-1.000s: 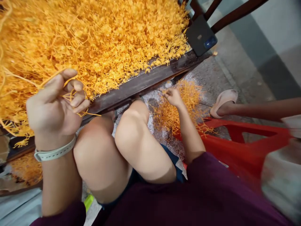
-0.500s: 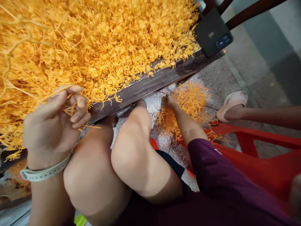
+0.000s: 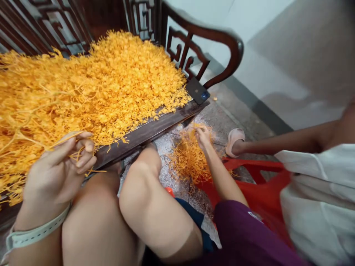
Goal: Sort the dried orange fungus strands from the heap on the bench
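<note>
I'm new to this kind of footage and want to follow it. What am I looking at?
There's no machine here: a person works with two bare hands. All the pictures come from one camera worn on the head, looking forward and down, so the wearer's own knees show too. On the dark bench lies a big heap of orange stems, with a phone by its corner. The left hand holds a few thin strands. The right hand is at a second, looser pile down by the floor; whether it grips any is too small to tell. To the right, another person's foot wears a pale shoe.
</note>
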Demonstrator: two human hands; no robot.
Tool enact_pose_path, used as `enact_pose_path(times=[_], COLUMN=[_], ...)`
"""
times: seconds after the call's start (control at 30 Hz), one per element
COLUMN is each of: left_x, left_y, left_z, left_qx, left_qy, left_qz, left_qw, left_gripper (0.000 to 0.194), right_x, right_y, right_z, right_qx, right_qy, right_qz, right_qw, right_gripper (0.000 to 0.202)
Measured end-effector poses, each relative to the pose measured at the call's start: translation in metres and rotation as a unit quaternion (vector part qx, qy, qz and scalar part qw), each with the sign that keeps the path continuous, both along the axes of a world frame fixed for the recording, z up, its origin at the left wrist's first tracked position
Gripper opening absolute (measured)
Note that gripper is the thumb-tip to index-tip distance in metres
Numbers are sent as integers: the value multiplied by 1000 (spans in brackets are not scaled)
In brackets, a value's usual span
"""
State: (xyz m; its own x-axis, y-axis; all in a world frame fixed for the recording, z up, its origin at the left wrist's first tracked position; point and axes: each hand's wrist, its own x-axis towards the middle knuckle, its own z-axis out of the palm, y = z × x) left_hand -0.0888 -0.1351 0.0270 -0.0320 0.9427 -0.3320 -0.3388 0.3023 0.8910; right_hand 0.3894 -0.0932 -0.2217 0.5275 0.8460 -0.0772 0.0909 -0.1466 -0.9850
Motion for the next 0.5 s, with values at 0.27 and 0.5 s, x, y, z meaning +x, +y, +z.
enact_pose_path(times=[0.27,0.5], left_x=[7,13], left_y=[-4,2], left_z=[6,0], left_qx=[20,56], left_qy=[-24,-57], left_qz=[-20,-62], left_qw=[999,995], left_gripper=[30,31], right_x=[29,29], right_y=[-51,-64], right_z=[74,102], right_qx=[115,158], right_qy=[85,26], right_qz=[-45,-63], right_qw=[989,985], right_gripper=[36,35])
